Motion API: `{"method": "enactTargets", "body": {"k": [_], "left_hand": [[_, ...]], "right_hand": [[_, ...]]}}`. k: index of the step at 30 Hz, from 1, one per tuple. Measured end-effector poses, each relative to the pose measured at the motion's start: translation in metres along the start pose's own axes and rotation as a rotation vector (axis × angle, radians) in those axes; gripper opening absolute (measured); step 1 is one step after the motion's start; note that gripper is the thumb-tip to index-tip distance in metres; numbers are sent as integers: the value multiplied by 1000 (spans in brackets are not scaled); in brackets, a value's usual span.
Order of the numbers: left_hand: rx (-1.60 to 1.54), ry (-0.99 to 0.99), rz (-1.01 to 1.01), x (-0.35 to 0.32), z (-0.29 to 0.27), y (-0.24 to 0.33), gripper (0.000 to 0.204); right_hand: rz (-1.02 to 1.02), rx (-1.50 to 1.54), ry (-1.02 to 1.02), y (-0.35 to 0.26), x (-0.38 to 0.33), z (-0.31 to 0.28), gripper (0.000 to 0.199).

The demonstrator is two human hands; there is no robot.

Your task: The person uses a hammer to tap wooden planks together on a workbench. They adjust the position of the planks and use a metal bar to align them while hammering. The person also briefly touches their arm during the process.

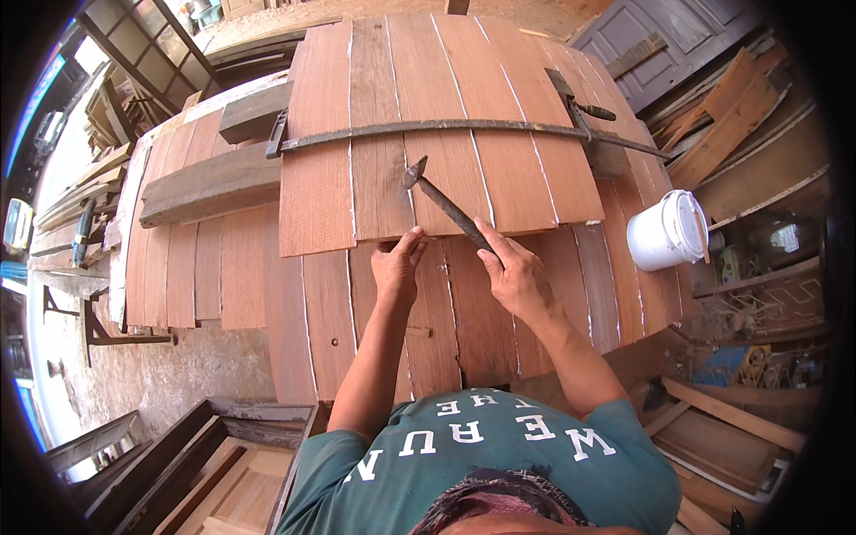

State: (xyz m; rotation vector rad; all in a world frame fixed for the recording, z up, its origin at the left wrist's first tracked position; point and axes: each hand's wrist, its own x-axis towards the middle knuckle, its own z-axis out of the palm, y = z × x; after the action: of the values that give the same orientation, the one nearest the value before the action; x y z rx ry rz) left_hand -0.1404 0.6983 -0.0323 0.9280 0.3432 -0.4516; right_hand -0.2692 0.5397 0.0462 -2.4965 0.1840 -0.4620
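The glued panel of reddish wooden boards (446,116) lies clamped under a long iron bar clamp (428,129). My right hand (517,276) grips the dark metal hammer (446,205) tight; my left hand (397,263) pinches at the board edge, fingers should stay clear

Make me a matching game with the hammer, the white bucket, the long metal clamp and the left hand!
Things:
1. hammer
2. white bucket
3. long metal clamp
4. left hand

Places:
A. stretched across the upper boards
B. gripped in the right hand
C. fingers at the near edge of the upper boards
D. at the right edge of the boards

Pairs: 1-B, 2-D, 3-A, 4-C
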Motion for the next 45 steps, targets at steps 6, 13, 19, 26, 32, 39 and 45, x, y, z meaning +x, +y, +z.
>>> {"method": "enactTargets", "body": {"k": [6,13,19,26,32,39,45], "left_hand": [[0,15,35,5,2,-3,26],[-56,27,8,11,-5,-9,24],[-104,4,8,18,-6,-10,23],[-79,-27,-3,17,-10,-11,18],[-71,-8,-45,9,-12,-6,19],[-53,-13,-33,16,-7,-9,20],[-108,3,-62,13,-12,-11,31]], "right_hand": [[-94,-5,115,0,4,6,56],[-147,-3,72,-5,14,0,56],[75,-166,-291,-4,20,-2,53],[-227,43,223,-9,11,7,57],[-88,-99,-115,-17,16,-12,57],[10,-162,-193,5,20,11,57],[-223,24,144,-15,22,2,55]]}}
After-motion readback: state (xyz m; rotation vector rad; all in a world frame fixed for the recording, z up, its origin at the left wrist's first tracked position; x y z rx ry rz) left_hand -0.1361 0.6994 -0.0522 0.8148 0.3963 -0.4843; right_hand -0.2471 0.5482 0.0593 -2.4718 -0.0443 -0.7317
